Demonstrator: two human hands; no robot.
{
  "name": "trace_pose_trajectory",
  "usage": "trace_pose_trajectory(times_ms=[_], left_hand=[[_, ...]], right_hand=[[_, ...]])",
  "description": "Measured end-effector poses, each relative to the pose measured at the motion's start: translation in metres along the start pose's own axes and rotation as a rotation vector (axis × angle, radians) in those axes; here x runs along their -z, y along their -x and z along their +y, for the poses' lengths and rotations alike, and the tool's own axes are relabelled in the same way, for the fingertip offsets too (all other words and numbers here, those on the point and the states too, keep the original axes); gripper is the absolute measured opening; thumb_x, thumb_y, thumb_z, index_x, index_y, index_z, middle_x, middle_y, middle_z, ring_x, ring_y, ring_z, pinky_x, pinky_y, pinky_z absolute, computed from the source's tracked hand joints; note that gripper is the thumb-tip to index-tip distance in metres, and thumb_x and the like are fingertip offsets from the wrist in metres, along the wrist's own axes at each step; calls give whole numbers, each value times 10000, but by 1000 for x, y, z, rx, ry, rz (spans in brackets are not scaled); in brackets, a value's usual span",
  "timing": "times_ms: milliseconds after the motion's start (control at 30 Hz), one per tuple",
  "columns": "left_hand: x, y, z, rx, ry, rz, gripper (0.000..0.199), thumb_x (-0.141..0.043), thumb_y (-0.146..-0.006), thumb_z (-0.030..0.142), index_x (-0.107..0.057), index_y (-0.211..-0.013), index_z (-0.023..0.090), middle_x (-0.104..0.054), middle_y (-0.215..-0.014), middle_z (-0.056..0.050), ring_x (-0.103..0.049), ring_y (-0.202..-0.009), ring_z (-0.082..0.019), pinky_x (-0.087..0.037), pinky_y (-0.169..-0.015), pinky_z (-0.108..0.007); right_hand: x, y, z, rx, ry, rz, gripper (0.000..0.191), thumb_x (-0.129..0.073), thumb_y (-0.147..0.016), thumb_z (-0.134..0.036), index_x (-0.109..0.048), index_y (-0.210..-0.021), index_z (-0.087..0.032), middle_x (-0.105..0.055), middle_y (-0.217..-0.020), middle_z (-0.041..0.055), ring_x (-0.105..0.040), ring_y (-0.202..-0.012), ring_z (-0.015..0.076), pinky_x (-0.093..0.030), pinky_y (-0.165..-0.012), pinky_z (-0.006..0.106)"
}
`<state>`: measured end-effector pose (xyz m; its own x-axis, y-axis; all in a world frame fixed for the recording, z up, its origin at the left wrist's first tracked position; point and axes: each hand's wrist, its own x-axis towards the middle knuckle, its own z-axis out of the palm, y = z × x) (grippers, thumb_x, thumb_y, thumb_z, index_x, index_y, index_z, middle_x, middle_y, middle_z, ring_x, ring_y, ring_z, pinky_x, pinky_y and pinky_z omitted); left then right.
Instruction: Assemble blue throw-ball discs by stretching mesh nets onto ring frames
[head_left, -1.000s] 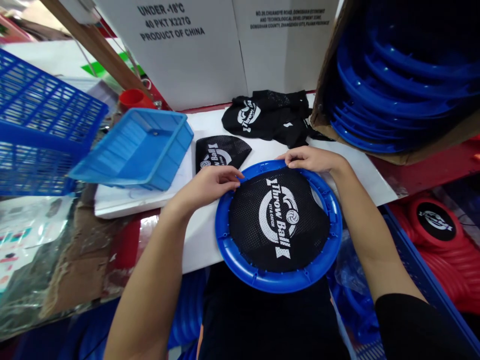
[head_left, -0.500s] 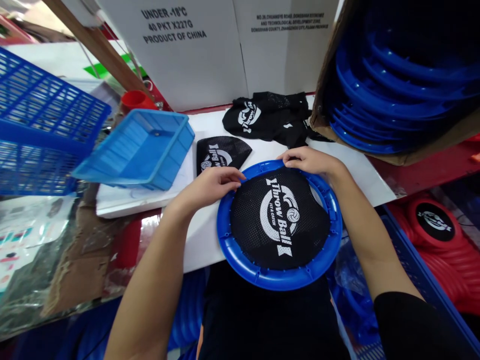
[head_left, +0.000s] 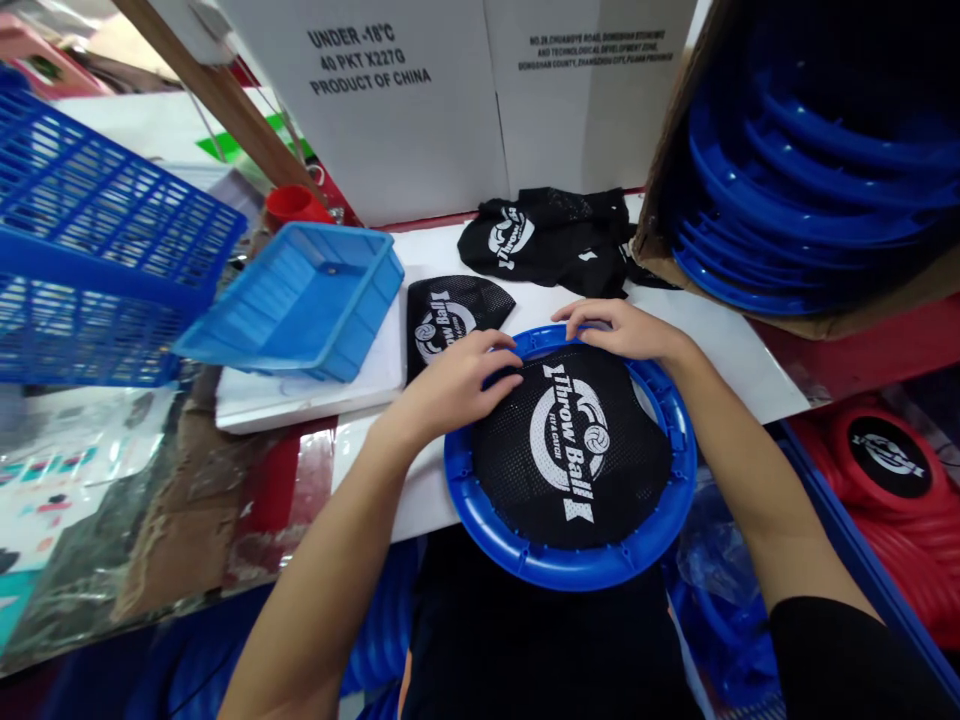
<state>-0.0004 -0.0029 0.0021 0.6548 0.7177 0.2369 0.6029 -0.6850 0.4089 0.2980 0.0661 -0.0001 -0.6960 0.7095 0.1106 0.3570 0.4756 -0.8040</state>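
Observation:
A blue plastic ring [head_left: 491, 533] lies at the table's front edge, overhanging towards my body. Inside it sits a round black mesh fabric [head_left: 502, 460] printed "Throw Ball" in white. Most of the mesh edge lies along the ring's inner pegs; at the right a gap shows between mesh and ring. My left hand [head_left: 472, 380] is at the upper left of the ring, thumb and fingers closed on the mesh edge. At the top, my right hand [head_left: 616, 328] has its fingers curled over the rim, close to the mesh edge.
Behind the ring lie a folded mesh piece [head_left: 457, 315] and a pile of black mesh [head_left: 551, 240]. A light-blue bin [head_left: 300, 300] stands left, beside a blue basket [head_left: 112, 220]. A carton of blue rings [head_left: 795, 190] is at upper right; red rings [head_left: 892, 530] fill a crate below.
My left hand has moved inward from the rim onto the mesh edge. My right hand's fingers have shifted slightly along the top rim. The whole view has shifted slightly.

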Motion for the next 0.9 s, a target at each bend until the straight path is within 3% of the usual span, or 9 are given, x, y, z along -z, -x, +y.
trace_pose_trajectory(times_ms=[100,233,367,533,733,900], left_hand=[[-9,-1,3,5,-102,-71,288,-594,-1035,346,-760,-1174,156,-657,-1398,-177,-617,-1275,-336,-512,-1102,-532],[-10,-3,7,58,-100,-105,244,-678,-991,354,-745,-1138,172,-641,-1399,-167,-591,-1287,-346,-499,-1099,-525],[-7,-5,10,143,35,-103,108,-728,-929,295,-717,-973,197,-654,-1288,-120,-631,-1174,-304,-522,-1033,-477],[-3,-8,6,302,286,19,55,-725,-890,264,-722,-895,209,-711,-999,-48,-667,-946,-228,-542,-922,-395],[-3,-10,-4,464,526,123,66,-763,-828,268,-767,-815,203,-784,-864,-37,-697,-864,-208,-551,-913,-398],[-7,-11,-10,486,620,172,80,-792,-788,269,-775,-796,190,-787,-819,-45,-705,-801,-196,-567,-850,-384]], right_hand=[[-8,0,-6,67,102,-88,186,-668,-923,-272,-818,-1034,-274,-591,-1591,38,-492,-1512,296,-303,-1305,550],[-15,0,-10,-8,214,-149,212,-789,-879,-379,-827,-1072,-300,-494,-1676,39,-309,-1623,354,-199,-1339,611],[-14,-1,-12,-41,182,-170,184,-796,-868,-416,-788,-968,-261,-527,-1648,70,-434,-1556,332,-287,-1312,557],[-10,-4,-13,-43,76,-112,173,-757,-877,-405,-729,-885,-234,-644,-1533,110,-574,-1437,324,-358,-1252,529],[-8,-5,-14,-99,-2,-35,181,-738,-876,-405,-746,-896,-225,-730,-1416,101,-623,-1382,320,-376,-1230,534],[-8,-7,-11,-146,-61,17,164,-782,-824,-389,-768,-857,-229,-768,-1349,80,-648,-1345,329,-392,-1219,542]])
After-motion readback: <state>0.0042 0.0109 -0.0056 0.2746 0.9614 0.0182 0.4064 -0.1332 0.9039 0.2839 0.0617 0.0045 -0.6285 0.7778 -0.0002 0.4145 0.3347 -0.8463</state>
